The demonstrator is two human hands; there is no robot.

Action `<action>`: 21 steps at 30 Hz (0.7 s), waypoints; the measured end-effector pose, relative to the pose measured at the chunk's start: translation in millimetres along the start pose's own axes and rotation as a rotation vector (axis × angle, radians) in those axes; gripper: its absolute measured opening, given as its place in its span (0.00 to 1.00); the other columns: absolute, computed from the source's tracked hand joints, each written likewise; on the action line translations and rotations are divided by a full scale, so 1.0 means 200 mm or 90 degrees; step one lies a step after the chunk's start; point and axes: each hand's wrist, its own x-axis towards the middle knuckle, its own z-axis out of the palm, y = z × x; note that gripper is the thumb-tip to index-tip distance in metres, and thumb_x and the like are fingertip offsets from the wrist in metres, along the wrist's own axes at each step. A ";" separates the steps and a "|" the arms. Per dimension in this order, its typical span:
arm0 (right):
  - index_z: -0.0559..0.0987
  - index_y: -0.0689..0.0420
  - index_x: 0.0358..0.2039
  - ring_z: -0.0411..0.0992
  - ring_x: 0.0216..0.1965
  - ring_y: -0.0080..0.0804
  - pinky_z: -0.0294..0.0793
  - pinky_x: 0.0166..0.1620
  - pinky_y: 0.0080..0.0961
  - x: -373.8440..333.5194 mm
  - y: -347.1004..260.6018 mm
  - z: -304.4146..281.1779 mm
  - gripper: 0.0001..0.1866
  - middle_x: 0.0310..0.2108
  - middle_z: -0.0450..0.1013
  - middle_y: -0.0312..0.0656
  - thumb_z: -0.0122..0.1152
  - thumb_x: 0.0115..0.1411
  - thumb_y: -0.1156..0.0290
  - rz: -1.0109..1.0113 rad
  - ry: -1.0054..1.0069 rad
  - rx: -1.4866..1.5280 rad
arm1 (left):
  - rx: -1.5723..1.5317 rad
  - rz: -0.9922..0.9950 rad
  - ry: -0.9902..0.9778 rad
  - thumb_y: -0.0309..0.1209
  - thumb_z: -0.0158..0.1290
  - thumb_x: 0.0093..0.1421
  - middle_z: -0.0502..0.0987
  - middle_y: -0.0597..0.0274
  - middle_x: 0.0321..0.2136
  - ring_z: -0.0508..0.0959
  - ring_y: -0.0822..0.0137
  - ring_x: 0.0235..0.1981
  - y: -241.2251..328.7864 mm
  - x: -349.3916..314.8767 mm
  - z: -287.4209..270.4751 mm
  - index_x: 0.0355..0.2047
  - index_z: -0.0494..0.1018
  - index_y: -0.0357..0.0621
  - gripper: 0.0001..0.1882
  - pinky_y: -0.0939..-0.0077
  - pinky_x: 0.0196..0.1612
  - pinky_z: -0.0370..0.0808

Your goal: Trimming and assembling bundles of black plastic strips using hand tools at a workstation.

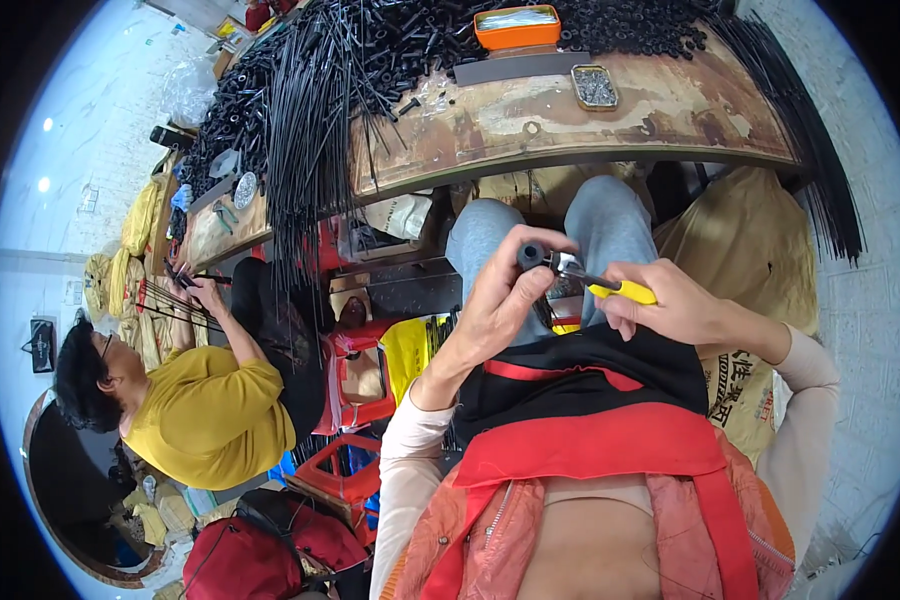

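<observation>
My left hand (500,305) is closed around a black tube-shaped part (533,256), its round hollow end turned up. In my right hand (675,300) are yellow-handled pliers (625,291), gripped by the handles. The pliers' metal jaws (568,265) meet the black part beside my left thumb and fingers; what lies between the jaws is too small to make out. Both hands are above my lap, over a black and red apron (590,440).
Ahead stands a worn wooden table (510,125) heaped with black parts (410,40). On it are an orange box (517,32) and a small tray of metal bits (595,88). Long black rods (310,130) hang over its edge. To the left, a co-worker (205,410) in yellow handles rods.
</observation>
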 end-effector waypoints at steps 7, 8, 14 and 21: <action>0.74 0.64 0.38 0.78 0.30 0.27 0.74 0.33 0.23 -0.01 -0.11 -0.12 0.19 0.26 0.77 0.43 0.50 0.67 0.58 0.002 -0.054 -0.022 | 0.071 -0.029 0.015 0.40 0.48 0.67 0.66 0.67 0.26 0.63 0.77 0.27 -0.03 0.01 -0.01 0.39 0.64 0.38 0.15 0.83 0.32 0.63; 0.74 0.64 0.38 0.78 0.30 0.27 0.74 0.33 0.23 -0.02 -0.13 -0.12 0.19 0.26 0.77 0.43 0.50 0.67 0.58 0.005 -0.054 -0.023 | 0.077 -0.016 0.017 0.40 0.48 0.67 0.66 0.67 0.26 0.63 0.77 0.27 -0.03 0.01 -0.01 0.39 0.64 0.38 0.15 0.83 0.32 0.63; 0.72 0.62 0.31 0.65 0.18 0.18 0.64 0.24 0.19 -0.02 -0.23 -0.13 0.16 0.18 0.68 0.34 0.48 0.68 0.61 0.171 -0.113 0.099 | 0.052 -0.013 0.002 0.35 0.47 0.67 0.66 0.67 0.26 0.64 0.77 0.28 -0.02 0.02 -0.02 0.39 0.64 0.38 0.11 0.83 0.31 0.63; 0.73 0.61 0.37 0.74 0.34 0.48 0.72 0.36 0.37 0.27 0.04 -0.28 0.12 0.32 0.74 0.49 0.60 0.58 0.66 -0.206 0.222 -0.304 | -0.024 0.016 0.312 0.32 0.40 0.70 0.60 0.70 0.22 0.59 0.77 0.23 -0.13 0.19 -0.12 0.43 0.66 0.37 0.11 0.79 0.30 0.65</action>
